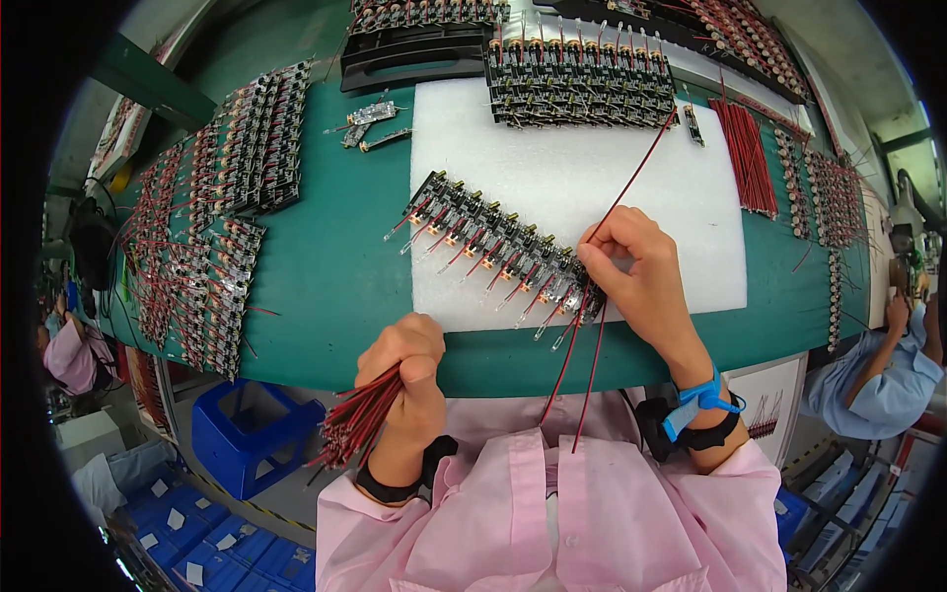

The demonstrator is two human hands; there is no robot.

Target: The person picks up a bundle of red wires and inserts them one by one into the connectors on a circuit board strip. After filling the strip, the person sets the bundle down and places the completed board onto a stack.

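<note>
The left hand (409, 360) has its grip round a wire bundle (353, 419), while the right hand (639, 266) pinches a single wire (636, 176) at the right end of the board row (483, 240) on the white sheet (691, 227).

Bright, even light, faint shadows, clear centre, fisheye-bent edges fading to black

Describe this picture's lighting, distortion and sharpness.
Head view: the front edge of the green table curves and black fills the corners; the white sheet looks bright, fairly evenly lit; the right hand shows no obvious motion blur; the co-worker near the right rim looks softer.
</note>
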